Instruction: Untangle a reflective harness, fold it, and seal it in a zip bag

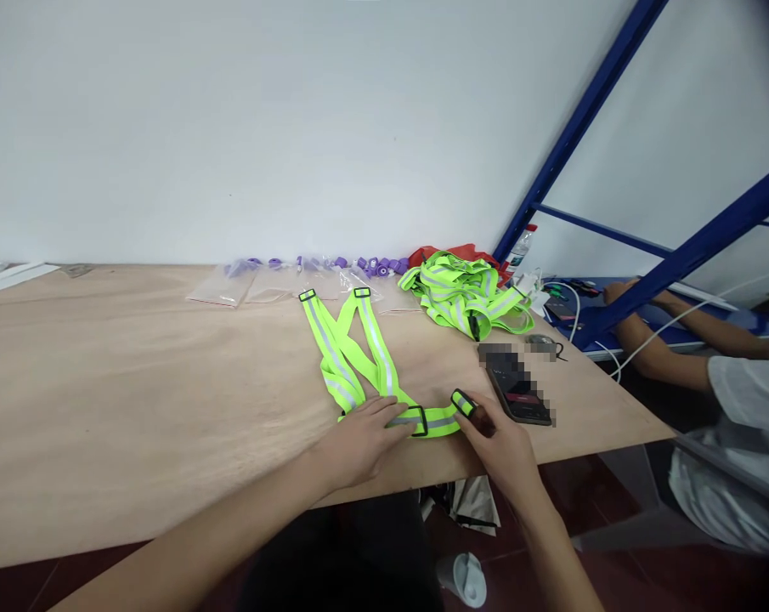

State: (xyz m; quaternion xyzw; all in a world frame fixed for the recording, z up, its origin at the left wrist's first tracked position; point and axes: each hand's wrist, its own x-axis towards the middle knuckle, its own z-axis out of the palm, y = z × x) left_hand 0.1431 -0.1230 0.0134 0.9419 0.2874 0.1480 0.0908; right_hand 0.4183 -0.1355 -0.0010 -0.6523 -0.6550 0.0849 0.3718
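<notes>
Harness spread near the worktop's edge, both hands on its lower strap

Take the green harness (381,350) as the centre of the dial. At nine to ten o'clock, far off on the worktop (167,382), lies white paper (20,276). From ten to one o'clock, clear bags (222,287) and purple pieces (382,269) line the wall, probably put there to leave working room in front. The harness itself lies with its shoulder straps pointing towards twelve, perhaps so that they stay untwisted.

The left hand (366,433), at six o'clock, rests palm down with its fingers slightly spread across the strap, seemingly to steady it beside the square buckle (424,421); whether it also grips underneath, I cannot tell.

At two o'clock sits a heap of similar straps (454,293), likely kept within reach, with red material (479,252) behind it. At four o'clock the right hand (505,442) is nearly closed, pinching the strap's end by a small buckle (463,403), apparently to keep that end raised. A phone (517,387) lies just beyond, towards three o'clock.
</notes>
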